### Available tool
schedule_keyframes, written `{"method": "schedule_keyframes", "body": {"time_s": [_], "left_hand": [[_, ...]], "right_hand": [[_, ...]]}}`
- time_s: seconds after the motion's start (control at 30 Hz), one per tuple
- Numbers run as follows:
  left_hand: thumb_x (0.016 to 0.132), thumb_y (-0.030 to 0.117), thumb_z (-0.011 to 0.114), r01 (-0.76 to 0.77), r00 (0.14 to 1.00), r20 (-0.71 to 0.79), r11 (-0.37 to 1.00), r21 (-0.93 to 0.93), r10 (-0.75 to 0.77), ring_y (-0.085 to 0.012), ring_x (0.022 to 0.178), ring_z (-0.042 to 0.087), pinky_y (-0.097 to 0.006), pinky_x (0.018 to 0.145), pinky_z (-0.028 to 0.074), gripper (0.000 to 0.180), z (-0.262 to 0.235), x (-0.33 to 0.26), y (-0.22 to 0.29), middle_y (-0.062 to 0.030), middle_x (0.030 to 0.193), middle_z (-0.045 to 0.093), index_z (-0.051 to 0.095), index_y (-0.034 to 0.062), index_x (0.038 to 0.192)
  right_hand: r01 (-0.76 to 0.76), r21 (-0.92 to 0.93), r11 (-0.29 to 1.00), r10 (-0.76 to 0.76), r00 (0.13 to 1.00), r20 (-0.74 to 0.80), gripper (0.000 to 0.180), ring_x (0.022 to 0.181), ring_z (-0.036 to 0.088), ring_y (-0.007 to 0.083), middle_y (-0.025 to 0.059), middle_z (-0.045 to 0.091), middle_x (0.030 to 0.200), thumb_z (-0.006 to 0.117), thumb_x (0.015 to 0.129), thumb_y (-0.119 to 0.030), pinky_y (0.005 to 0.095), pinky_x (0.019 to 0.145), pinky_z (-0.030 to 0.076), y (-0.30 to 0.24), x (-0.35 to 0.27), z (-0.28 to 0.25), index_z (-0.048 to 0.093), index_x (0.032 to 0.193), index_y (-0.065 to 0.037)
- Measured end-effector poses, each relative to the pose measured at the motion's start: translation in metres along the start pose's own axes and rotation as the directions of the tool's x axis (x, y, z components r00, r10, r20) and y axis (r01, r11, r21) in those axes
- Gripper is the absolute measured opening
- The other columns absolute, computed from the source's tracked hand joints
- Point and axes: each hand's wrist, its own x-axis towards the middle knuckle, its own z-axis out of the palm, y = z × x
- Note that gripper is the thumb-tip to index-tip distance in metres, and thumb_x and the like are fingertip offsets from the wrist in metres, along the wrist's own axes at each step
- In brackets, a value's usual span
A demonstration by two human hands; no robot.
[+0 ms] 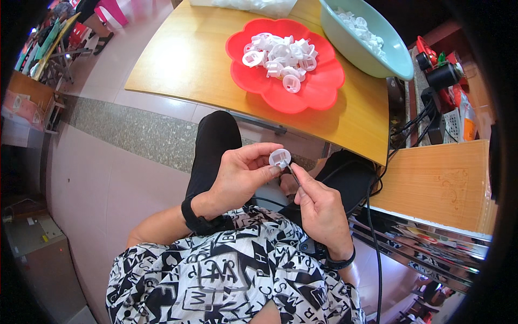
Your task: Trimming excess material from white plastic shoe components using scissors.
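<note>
Between the thumb and fingers of my left hand (pixel 240 175) is a small round white plastic part (pixel 279 157) with cut-outs in its face. My right hand (pixel 322 208) is closed around a thin dark tool (pixel 294 174), whose tip meets the right edge of the white part; its exact kind is too small to tell. Both hands are above my lap, just short of the table edge. Beyond them, a red flower-shaped bowl (pixel 324 92) on the table holds a heap of similar white plastic parts (pixel 280 54).
The yellow wooden table (pixel 172 65) carries a pale green basin (pixel 356 54) with more white pieces at the far right. A wooden side surface (pixel 437 183) stands at my right, with black cables (pixel 372 216) hanging beside it. A grey metal box (pixel 48 259) is at the lower left.
</note>
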Motion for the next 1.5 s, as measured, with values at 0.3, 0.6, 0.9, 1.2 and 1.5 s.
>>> {"method": "schedule_keyframes", "body": {"time_s": [0.3,0.6,0.9,1.2,1.5], "left_hand": [[0.082,-0.003,0.062,-0.032,0.999,0.040,0.998,0.060,0.030,-0.0128,0.094,0.059,-0.026,0.082,0.051,0.029,-0.003,0.001,-0.003,-0.0072,0.103,0.061,0.058,-0.0012,0.111],[0.080,-0.012,0.057,-0.282,0.959,0.146,0.861,0.422,0.243,-0.0127,0.097,0.055,-0.023,0.079,0.048,0.031,-0.006,-0.003,-0.010,-0.0097,0.109,0.057,0.059,-0.0020,0.109],[0.078,-0.008,0.063,-0.077,0.997,-0.007,0.985,0.152,0.079,-0.0118,0.092,0.059,-0.024,0.080,0.049,0.033,-0.007,0.007,-0.011,-0.0081,0.104,0.062,0.059,-0.0011,0.110],[0.082,-0.001,0.064,-0.184,0.983,0.014,0.978,0.102,0.184,-0.0106,0.088,0.059,-0.023,0.076,0.050,0.030,0.001,0.004,-0.006,-0.0069,0.100,0.062,0.058,-0.0029,0.112],[0.082,-0.006,0.061,-0.241,0.970,0.049,0.956,0.169,0.237,-0.0150,0.097,0.059,-0.027,0.082,0.052,0.029,-0.001,0.004,-0.014,-0.0103,0.109,0.059,0.058,-0.0024,0.111]], "right_hand": [[0.004,-0.021,1.000,-0.004,1.000,0.010,0.040,0.077,0.060,0.0394,0.0243,0.058,0.083,0.048,0.081,0.003,0.0396,0.067,0.048,0.000,0.001,0.001,0.049,0.122,0.002],[0.135,-0.232,0.963,-0.103,0.984,0.145,0.048,0.070,0.058,0.0410,0.0240,0.057,0.076,0.050,0.075,0.004,0.0449,0.063,0.047,0.005,0.007,-0.005,0.045,0.122,0.005],[0.026,-0.059,0.998,-0.025,0.999,0.021,0.042,0.062,0.056,0.0192,0.0124,0.058,0.075,0.043,0.086,0.003,0.0288,0.058,0.046,0.007,0.008,0.014,0.041,0.128,0.004],[-0.197,0.408,0.891,0.187,0.980,0.065,0.037,0.053,0.039,0.0017,0.0010,0.053,0.071,0.039,0.095,-0.006,0.0162,0.047,0.034,0.007,-0.004,0.018,0.042,0.131,0.000],[-0.210,0.439,0.874,0.207,0.977,0.055,0.038,0.051,0.038,0.0022,0.0020,0.053,0.071,0.039,0.095,-0.007,0.0168,0.046,0.034,0.009,-0.006,0.022,0.041,0.133,0.000]]}}
